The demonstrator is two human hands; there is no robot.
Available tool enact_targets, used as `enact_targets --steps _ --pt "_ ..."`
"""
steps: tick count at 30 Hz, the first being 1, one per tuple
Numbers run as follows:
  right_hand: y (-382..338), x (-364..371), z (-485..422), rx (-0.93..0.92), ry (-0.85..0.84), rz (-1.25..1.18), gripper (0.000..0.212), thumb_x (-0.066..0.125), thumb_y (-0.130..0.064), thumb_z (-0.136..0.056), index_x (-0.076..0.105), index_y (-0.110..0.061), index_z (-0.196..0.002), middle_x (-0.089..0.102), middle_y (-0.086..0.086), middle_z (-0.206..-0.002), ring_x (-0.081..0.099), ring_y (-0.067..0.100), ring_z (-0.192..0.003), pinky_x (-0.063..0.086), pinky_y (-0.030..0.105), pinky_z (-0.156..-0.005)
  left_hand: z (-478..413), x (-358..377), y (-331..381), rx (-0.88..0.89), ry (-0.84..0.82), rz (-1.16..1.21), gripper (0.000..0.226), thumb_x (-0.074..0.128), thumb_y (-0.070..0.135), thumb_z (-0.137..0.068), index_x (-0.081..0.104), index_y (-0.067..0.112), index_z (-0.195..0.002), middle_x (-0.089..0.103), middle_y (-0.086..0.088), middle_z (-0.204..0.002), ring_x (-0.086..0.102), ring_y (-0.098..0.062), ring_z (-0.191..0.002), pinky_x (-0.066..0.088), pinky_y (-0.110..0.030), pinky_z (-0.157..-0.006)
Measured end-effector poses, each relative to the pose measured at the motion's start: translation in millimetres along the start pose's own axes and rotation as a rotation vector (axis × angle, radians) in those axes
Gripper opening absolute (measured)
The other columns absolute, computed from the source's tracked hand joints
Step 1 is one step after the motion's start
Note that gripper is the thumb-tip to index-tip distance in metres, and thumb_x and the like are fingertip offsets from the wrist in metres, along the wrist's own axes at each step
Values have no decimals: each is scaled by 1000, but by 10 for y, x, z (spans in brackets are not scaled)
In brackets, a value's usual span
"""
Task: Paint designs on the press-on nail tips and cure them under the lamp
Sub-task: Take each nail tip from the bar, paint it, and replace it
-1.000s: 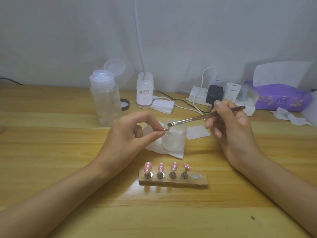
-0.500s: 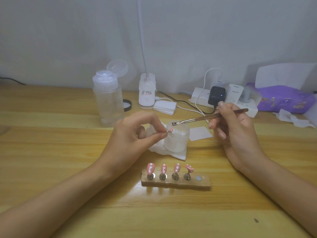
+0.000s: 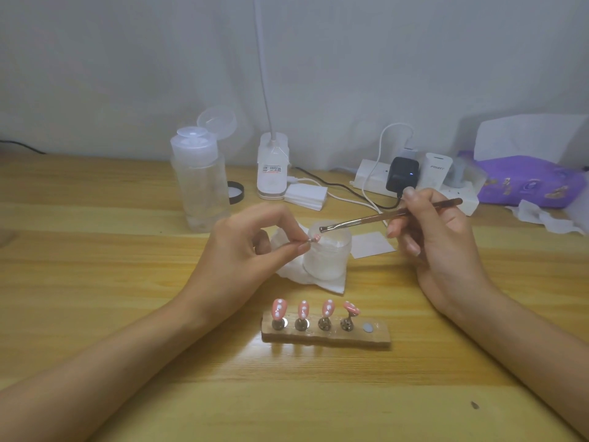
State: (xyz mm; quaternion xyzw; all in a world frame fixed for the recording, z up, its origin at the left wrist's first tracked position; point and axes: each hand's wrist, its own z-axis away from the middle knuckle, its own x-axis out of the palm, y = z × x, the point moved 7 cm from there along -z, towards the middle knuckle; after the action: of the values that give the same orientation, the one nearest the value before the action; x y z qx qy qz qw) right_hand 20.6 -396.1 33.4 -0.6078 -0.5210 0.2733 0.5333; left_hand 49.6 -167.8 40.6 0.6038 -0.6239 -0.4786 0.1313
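My left hand (image 3: 251,247) pinches a small metal stand with a pink nail tip (image 3: 315,238) between thumb and forefinger, over a frosted jar (image 3: 328,260). In my right hand (image 3: 436,237) I hold a thin brush (image 3: 382,216) like a pen, its tip a little above and to the right of the nail tip, not touching it. A wooden holder (image 3: 325,335) at the front carries several pink nail tips (image 3: 279,309) with white dots on metal stands; its rightmost magnet spot is bare.
A clear pump bottle (image 3: 199,183) with its lid flipped up stands at the back left. The white lamp base (image 3: 272,167) and its neck rise behind the jar. A power strip (image 3: 414,183) with chargers, a purple tissue pack (image 3: 526,183) and paper scraps lie at the back right.
The brush tip has lifted slightly away from the pinched nail tip. Both hands otherwise keep their places; the view has shifted a little.
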Motion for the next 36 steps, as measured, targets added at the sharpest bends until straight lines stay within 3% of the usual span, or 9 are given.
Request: enact_targets --steps 2,4,8,12,18,21,26,36 --pt "-20 25 8 -14 -31 -23 25 57 -31 -96 46 -17 -77 64 3 -56 34 9 -37 31 15 -41 2 -1 2 -8 0 0 13 78 16 -84 68 20 -77 64 12 -80 35 -6 -48 32 -11 -52" --pt "-26 70 18 -22 -75 -15 26 58 -34 -92 46 -17 -77 64 4 -56 34 9 -37 32 15 -41 0 -1 8 -11 1 -14 13 78 16 -84 68 19 -76 64 15 -77 38 -5 -47 32 -10 -51" --pt "5 -4 3 8 0 -2 26 56 -26 -98 47 -18 -75 63 3 -54 32 8 -36 30 16 -41 1 0 11 -19 5 -32 15 78 14 -84 67 19 -75 58 24 -65 40 -4 -45 29 -7 -50" --pt "-22 61 13 -17 -63 -21 25 58 -33 -92 46 -17 -77 63 4 -55 33 9 -36 32 14 -41 0 3 2 -31 7 -26 17 78 14 -84 66 20 -74 58 26 -63 39 -3 -43 29 -6 -49" --pt "-14 6 8 -12 -26 -13 26 54 -26 -101 47 -18 -76 63 3 -55 33 9 -37 30 15 -41 -10 4 10 -35 7 -22 18 78 14 -84 67 22 -73 63 23 -67 43 -3 -44 31 -7 -49" --pt "-36 60 19 -41 -74 5 27 57 -29 -98 47 -19 -75 64 4 -56 34 9 -37 33 15 -42 -4 15 17 -37 5 -21 19 77 12 -85 65 21 -73 59 27 -60 41 -2 -42 29 -5 -47" --pt "-19 14 13 -27 -12 47 27 52 -19 -101 47 -17 -74 62 6 -53 31 10 -36 30 16 -41 -3 17 17 -45 8 -19 19 76 11 -85 65 20 -73 56 28 -55 41 -1 -41 29 -4 -46" --pt "-362 -162 -37 -208 62 134 40 50 -14 -102 46 -26 -63 51 -3 -43 35 11 -35 27 17 -37 -10 17 29 -28 -12 -27 17 76 11 -86 65 18 -75 57 28 -58 42 -1 -42 30 -4 -48"
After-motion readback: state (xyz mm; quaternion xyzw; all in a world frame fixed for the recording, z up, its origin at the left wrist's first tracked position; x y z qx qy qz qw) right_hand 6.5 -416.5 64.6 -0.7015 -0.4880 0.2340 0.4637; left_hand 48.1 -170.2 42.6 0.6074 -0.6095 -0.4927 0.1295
